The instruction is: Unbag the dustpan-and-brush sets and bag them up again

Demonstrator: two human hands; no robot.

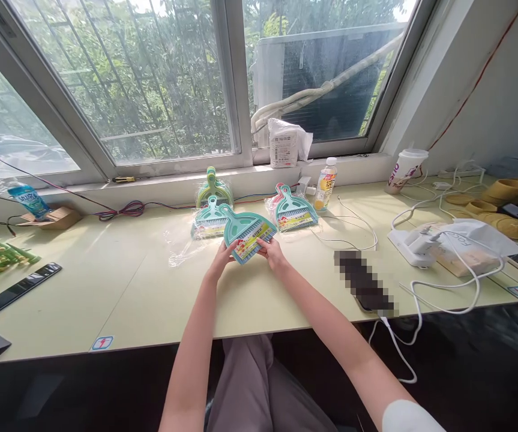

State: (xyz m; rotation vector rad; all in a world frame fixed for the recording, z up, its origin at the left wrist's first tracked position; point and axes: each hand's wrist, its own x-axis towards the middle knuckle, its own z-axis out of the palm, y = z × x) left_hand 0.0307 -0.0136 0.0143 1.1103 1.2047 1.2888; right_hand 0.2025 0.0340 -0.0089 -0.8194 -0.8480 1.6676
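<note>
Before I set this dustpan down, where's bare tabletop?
The widest bare tabletop lies at left, between the long black object and the clear plastic wrapper. A smaller patch sits between the right hand on the dustpan and the blurred-out device. Crowded: the back, around the other dustpans, and the right, around the white charging block.

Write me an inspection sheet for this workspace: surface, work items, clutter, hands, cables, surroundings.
Surface: pale desk, seam at left.
Work items: teal dustpan set, tilted; left group and right group of similar sets behind.
Clutter: drink bottle, lidded cup.
Hands: left hand and right hand hold the dustpan set between them.
Cables: white cables at right, one hanging past the front edge; dark cable bundle at back left.
Surroundings: window behind, greenery beyond.
</note>
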